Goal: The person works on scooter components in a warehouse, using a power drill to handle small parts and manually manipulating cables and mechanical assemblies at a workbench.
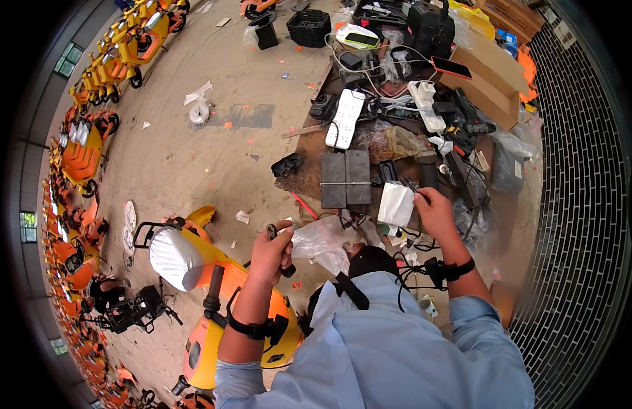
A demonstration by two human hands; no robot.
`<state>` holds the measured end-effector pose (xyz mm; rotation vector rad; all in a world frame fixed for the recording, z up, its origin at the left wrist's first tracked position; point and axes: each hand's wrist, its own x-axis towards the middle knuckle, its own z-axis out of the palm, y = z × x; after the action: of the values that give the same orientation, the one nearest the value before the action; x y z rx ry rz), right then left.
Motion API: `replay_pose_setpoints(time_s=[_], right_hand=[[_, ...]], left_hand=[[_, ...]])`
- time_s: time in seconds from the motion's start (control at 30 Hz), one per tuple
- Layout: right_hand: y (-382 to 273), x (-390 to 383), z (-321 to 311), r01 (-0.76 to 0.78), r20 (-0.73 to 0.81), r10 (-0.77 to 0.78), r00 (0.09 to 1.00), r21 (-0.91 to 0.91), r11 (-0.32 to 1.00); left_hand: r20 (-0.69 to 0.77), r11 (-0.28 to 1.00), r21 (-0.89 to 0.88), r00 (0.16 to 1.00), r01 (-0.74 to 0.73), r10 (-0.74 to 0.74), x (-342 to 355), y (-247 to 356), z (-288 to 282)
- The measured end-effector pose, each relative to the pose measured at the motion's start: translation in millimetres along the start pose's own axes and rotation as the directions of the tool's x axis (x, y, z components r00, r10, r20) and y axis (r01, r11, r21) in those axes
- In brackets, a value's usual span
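Note:
My left hand (269,253) is closed around a short dark rod-shaped thing (287,270), whose two ends stick out above and below the fist. Its exact kind does not show. Right beside that hand hangs a crumpled clear plastic bag (321,240); whether the fingers also grip it I cannot tell. My right hand (435,213) pinches the edge of a flat white packet (396,204) between thumb and fingers. Beyond the packet lie two dark grey blocks (346,178) side by side, with a thin pale tie across them.
A yellow and orange scooter (224,273) stands at my left. Ahead are a white power strip (345,119), a phone (451,67), a cordless drill (474,116), tangled cables and a cardboard box (485,82). A brick wall (575,204) runs along the right. Scooters (81,160) line the far left.

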<state>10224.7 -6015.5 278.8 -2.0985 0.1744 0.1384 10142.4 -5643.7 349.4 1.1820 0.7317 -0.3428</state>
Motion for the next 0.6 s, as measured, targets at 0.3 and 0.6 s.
replay_pose_setpoints(time_s=[0.3, 0.6], right_hand=[[54.2, 97.4, -0.5, 0.007, -0.235, -0.057, 0.97, -0.211, 0.977], [87.5, 162.1, 37.6, -0.222, -0.289, 0.174, 0.941, -0.145, 0.964]], left_hand=[[0.167, 0.855, 0.516, 0.985, -0.051, -0.043, 170.6, -10.3, 185.9], [0.165, 0.524, 0.784, 0.925, -0.334, 0.343, 311.3, -55.6, 278.6]])
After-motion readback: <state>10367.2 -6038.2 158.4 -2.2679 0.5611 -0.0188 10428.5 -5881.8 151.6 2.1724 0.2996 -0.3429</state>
